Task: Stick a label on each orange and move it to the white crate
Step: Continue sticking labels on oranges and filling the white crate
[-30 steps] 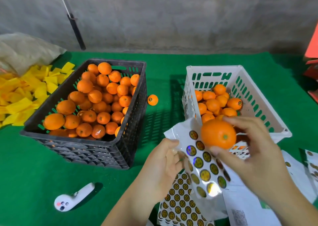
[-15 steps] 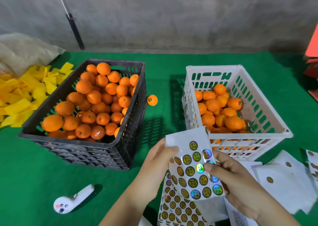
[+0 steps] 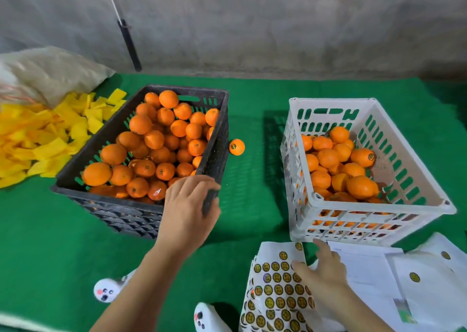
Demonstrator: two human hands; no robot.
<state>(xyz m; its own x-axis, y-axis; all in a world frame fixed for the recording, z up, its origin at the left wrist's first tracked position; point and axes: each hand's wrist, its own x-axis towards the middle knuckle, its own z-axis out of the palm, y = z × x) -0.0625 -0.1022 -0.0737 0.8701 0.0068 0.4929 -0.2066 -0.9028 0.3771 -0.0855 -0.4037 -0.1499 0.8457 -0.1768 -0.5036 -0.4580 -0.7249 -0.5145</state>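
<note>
A black crate at the left is full of unlabelled oranges. My left hand reaches over its near right corner, fingers relaxed above the fruit, holding nothing. At the right, the white crate holds several oranges, and one of them shows a label. The label sheet, covered in round gold stickers, lies on the green cloth in front of it. My right hand rests on the sheet with fingers spread. One labelled orange lies loose between the crates.
Yellow paper pieces and a pale sack are heaped at the far left. Two small white gadgets lie near the front edge. Used white backing sheets spread at the right. A dark rod leans on the wall.
The orange my right hand held now lies in the white crate. The label sheet has gone down onto the cloth. My left hand let go of it and moved to the black crate.
</note>
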